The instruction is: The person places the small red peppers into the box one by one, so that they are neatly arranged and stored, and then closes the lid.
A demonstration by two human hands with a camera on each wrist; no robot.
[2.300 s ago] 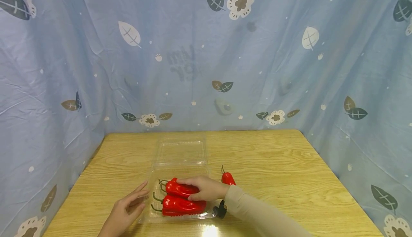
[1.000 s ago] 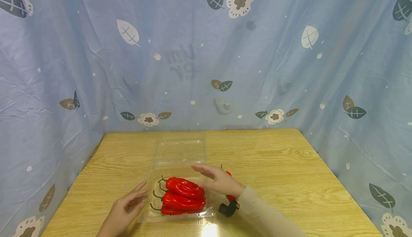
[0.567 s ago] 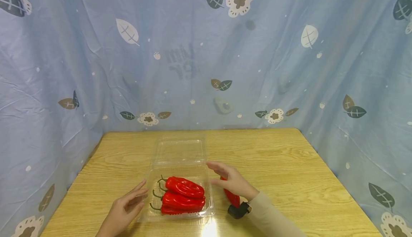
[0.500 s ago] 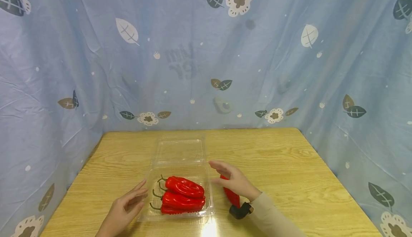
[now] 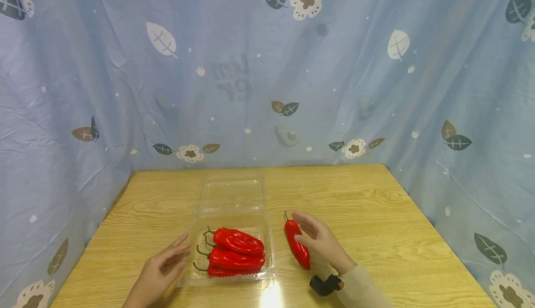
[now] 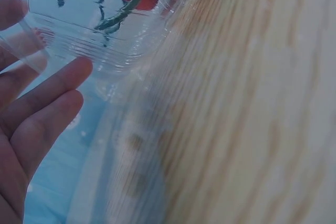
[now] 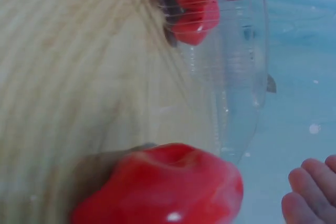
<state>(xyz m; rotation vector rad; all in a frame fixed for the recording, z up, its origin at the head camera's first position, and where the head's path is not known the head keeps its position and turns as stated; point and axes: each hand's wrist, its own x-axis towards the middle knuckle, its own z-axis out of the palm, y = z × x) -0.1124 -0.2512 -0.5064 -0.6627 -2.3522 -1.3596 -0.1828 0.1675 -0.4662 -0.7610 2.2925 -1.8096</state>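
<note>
Several red peppers (image 5: pixel 236 254) with green stems lie side by side in a clear plastic clamshell box (image 5: pixel 270 247). My left hand (image 5: pixel 156 273) is at the box's left edge with its fingers extended. In the left wrist view its fingertips (image 6: pixel 81 66) sit right at the clear wall. To the right of the box, a single red pepper (image 5: pixel 297 247) lies on the table, its stem pointing away from me. Beside that pepper is my right hand (image 5: pixel 322 240), fingers apart and holding nothing; its thumb overlaps the pepper in the head view.
The box's clear lid (image 5: pixel 233 195) is folded back flat on the wooden table (image 5: pixel 342 196). A black camera mount (image 5: pixel 325 285) hangs at my right wrist. Blue patterned curtains (image 5: pixel 234 89) enclose the table at the back and sides.
My right hand has let go of a pepper in the box and moved right to the lone pepper, whose body now shows. My left hand has stayed at the box's left side.
</note>
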